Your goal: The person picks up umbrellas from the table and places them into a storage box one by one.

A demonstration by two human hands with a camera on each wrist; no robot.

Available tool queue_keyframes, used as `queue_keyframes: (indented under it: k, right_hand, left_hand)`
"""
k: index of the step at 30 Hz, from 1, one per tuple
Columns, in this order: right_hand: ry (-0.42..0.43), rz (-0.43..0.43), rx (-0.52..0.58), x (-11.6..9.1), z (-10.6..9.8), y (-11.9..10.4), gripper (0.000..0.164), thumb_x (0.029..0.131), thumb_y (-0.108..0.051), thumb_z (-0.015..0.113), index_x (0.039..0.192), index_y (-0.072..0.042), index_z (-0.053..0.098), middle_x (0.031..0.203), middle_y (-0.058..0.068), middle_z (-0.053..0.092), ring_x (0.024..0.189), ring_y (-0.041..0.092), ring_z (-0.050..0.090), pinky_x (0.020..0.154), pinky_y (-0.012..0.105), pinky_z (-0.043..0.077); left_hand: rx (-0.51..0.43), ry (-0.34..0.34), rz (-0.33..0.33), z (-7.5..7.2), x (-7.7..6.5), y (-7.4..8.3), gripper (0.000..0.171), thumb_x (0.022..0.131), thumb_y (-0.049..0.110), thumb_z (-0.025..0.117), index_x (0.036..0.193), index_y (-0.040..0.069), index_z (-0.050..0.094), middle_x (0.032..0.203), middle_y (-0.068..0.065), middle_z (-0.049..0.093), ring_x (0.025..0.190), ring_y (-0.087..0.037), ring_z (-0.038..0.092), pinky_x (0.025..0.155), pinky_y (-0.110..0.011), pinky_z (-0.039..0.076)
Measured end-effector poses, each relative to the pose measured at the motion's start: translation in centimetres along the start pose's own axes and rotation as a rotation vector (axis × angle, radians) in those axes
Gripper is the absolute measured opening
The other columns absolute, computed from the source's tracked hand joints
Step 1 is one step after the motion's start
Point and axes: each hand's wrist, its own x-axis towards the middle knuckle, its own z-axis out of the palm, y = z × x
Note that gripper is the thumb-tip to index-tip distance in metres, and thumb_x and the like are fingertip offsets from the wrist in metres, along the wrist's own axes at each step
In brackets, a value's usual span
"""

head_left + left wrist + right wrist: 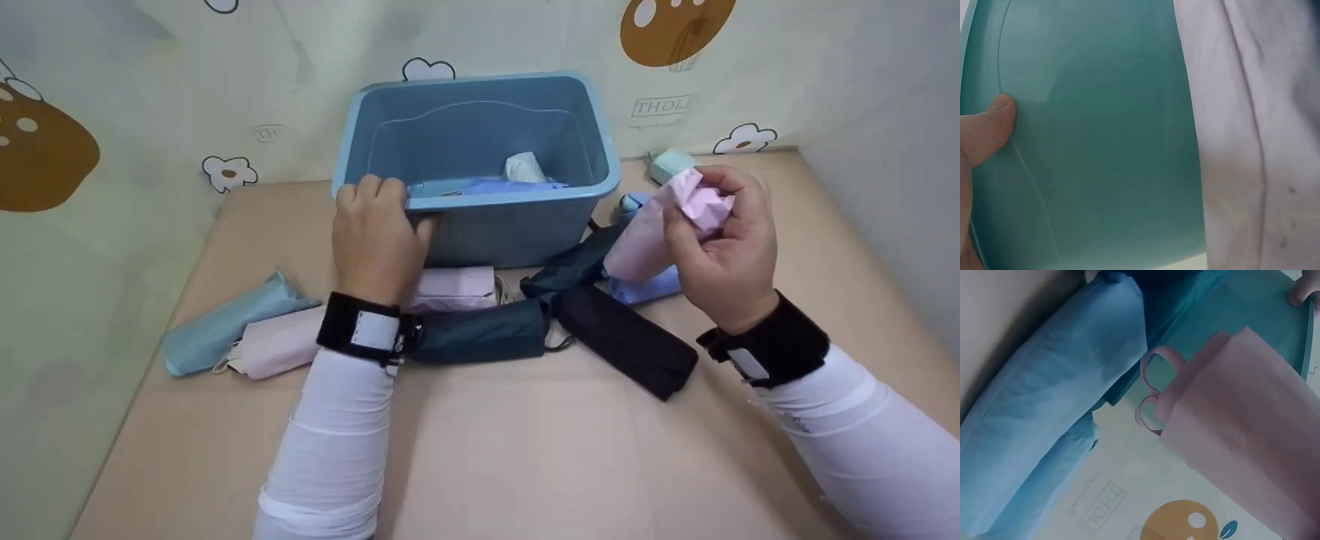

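White fabric sleeves [322, 457] nearest in head view. Right hand [727, 251] grips pale-pink fabric roll [641, 240] at its top, long axis slanting down-left; blue rectangular plastic tub [510, 232] lies left, left hand [379, 240] gripping its near rim. Tan tabletop [510, 450], patterned pale wall [510, 34]. Left wrist: thumb [996, 121] on tub wall. Right wrist: roll's strap-loop end free.

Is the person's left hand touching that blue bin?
Touching. The head view shows the left hand curled over the rim of the blue plastic bin; the left wrist view shows the thumb against its outer wall.
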Motion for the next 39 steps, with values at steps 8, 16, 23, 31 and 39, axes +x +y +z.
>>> queue_keyframes:
  k: [8, 16, 23, 31, 39]
  right_hand:
    - [-0.166, 0.017, -0.05, -0.4, 0.4, 1.3, 0.036, 0.091, 0.005, 0.069, 0.125, 0.012, 0.058, 0.115, -0.013, 0.053, 0.106, 0.01, 0.054, 0.089, 0.018, 0.046]
    - [-0.148, 0.039, -0.041, 0.6, 1.1, 1.7, 0.032, 0.092, 0.005, 0.067, 0.123, 0.012, 0.059, 0.118, -0.006, 0.055, 0.111, 0.01, 0.052, 0.091, 0.019, 0.046]
    - [-0.207, -0.008, -0.098, 1.4, 2.4, 2.2, 0.032, 0.095, -0.002, 0.07, 0.124, 0.01, 0.061, 0.116, 0.007, 0.056, 0.11, 0.007, 0.049, 0.09, 0.02, 0.042]
    - [-0.238, -0.008, -0.109, 2.4, 3.6, 2.6, 0.041, 0.099, -0.011, 0.069, 0.133, 0.007, 0.06, 0.124, 0.023, 0.054, 0.113, 0.006, 0.048, 0.093, 0.021, 0.043]
    - [-0.222, 0.056, -0.107, 2.3, 3.7, 3.1, 0.04, 0.099, -0.01, 0.07, 0.135, 0.004, 0.062, 0.121, 0.014, 0.052, 0.109, 0.008, 0.049, 0.092, 0.02, 0.044]
  left_hand:
    - [0.005, -0.009, -0.004, -0.1, 0.0, 0.0, 0.043, 0.09, 0.04, 0.081, 0.109, 0.003, 0.069, 0.116, -0.016, 0.067, 0.109, -0.038, 0.054, 0.096, -0.049, 0.047]
    - [-0.006, -0.008, -0.006, -0.1, -0.1, 0.0, 0.044, 0.09, 0.041, 0.081, 0.109, 0.004, 0.069, 0.115, -0.016, 0.066, 0.107, -0.037, 0.054, 0.095, -0.049, 0.047]
    - [-0.004, -0.009, -0.01, 0.0, -0.1, 0.0, 0.043, 0.091, 0.04, 0.081, 0.111, 0.003, 0.069, 0.116, -0.016, 0.066, 0.108, -0.037, 0.054, 0.095, -0.049, 0.048]
    - [0.001, -0.006, -0.009, 0.1, -0.1, 0.1, 0.041, 0.091, 0.038, 0.081, 0.108, 0.003, 0.068, 0.116, -0.016, 0.066, 0.107, -0.037, 0.053, 0.094, -0.049, 0.048]
    - [0.006, -0.014, -0.021, 0.0, 0.0, 0.1, 0.042, 0.09, 0.038, 0.081, 0.11, 0.004, 0.068, 0.117, -0.016, 0.066, 0.109, -0.038, 0.054, 0.095, -0.049, 0.048]
